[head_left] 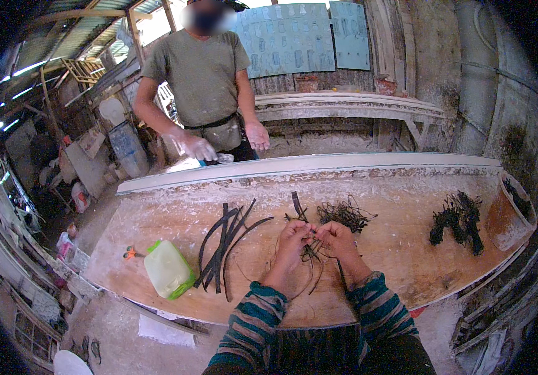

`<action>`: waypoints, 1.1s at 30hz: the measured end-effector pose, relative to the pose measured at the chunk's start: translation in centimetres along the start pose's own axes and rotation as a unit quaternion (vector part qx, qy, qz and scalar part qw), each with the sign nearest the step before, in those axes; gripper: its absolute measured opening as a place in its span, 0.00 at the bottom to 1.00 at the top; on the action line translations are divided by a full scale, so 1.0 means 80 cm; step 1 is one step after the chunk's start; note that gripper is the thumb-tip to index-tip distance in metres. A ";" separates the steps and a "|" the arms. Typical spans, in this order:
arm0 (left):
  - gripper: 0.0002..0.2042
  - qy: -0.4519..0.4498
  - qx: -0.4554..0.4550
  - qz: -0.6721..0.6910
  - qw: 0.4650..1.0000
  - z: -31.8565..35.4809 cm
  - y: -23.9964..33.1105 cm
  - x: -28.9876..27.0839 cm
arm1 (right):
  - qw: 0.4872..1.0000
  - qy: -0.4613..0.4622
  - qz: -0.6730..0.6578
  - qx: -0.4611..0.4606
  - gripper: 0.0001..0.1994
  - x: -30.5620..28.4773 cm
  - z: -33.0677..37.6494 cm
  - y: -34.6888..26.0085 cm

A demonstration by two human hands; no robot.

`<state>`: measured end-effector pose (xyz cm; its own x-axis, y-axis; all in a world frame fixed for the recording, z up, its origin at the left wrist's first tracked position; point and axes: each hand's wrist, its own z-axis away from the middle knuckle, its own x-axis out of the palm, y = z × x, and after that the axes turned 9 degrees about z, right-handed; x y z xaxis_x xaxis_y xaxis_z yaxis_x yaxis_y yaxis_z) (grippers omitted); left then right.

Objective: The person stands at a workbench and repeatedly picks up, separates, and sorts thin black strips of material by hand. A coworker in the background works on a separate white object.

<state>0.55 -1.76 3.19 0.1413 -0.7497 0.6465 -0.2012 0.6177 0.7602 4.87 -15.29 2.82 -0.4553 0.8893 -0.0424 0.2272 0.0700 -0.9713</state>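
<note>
Near the middle of the wooden table, my left hand (294, 239) and my right hand (339, 242) meet with fingertips pinched close together. Both grip thin black strands (311, 252), whose loose ends hang below the fingers; the exact knot or join is too small to make out. Just beyond my left hand lies a short black strip (296, 203). A tangle of thin black cords (346, 214) sits right behind my right hand. To the left, several long flat black strips (220, 250) lie crossed over each other.
A lidded box with green edges (169, 269) and orange-handled scissors (133, 252) lie at left. Black cord bundles (458, 223) and a brownish bucket (510, 215) are at right. Across the table, beyond a white-crusted raised edge (319, 165), stands a person (200, 81) with dusty hands.
</note>
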 end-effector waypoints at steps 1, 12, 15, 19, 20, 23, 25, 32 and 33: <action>0.01 -0.003 -0.002 -0.002 1.000 0.001 -0.001 0.004 | 0.998 0.005 -0.056 -0.018 0.05 -0.001 -0.002 0.005; 0.04 -0.041 -0.018 -0.044 0.998 -0.003 -0.011 -0.004 | 0.865 0.144 0.365 -0.314 0.03 -0.002 0.007 -0.034; 0.04 -0.043 -0.046 -0.026 0.998 0.002 -0.003 -0.001 | 0.826 0.164 0.397 -0.365 0.04 -0.003 0.007 -0.034; 0.05 -0.059 -0.066 -0.012 0.996 0.000 -0.005 -0.004 | 0.806 0.163 0.422 -0.381 0.04 -0.005 0.010 -0.036; 0.06 -0.060 -0.061 -0.007 0.996 0.001 -0.003 -0.006 | 0.805 0.157 0.424 -0.384 0.05 -0.004 0.010 -0.039; 0.08 -0.070 -0.060 0.004 0.996 0.003 -0.002 -0.002 | 0.804 0.140 0.431 -0.385 0.06 -0.008 0.010 -0.042; 0.08 -0.077 -0.062 0.002 0.995 0.003 -0.003 -0.001 | 0.810 0.117 0.425 -0.387 0.06 -0.013 0.006 -0.036; 0.07 -0.081 -0.035 -0.090 0.992 0.009 0.011 0.009 | 0.902 0.074 0.317 -0.285 0.04 -0.010 0.007 -0.025; 0.07 -0.087 -0.026 -0.096 0.991 0.013 0.017 0.014 | 0.905 0.076 0.300 -0.294 0.04 -0.009 0.006 -0.027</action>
<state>-0.57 -1.98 4.89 0.0014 -0.8811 0.4729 -0.1354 0.4683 0.8731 4.28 -16.34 4.80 0.0144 0.8957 -0.4444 0.8324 -0.2570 -0.4910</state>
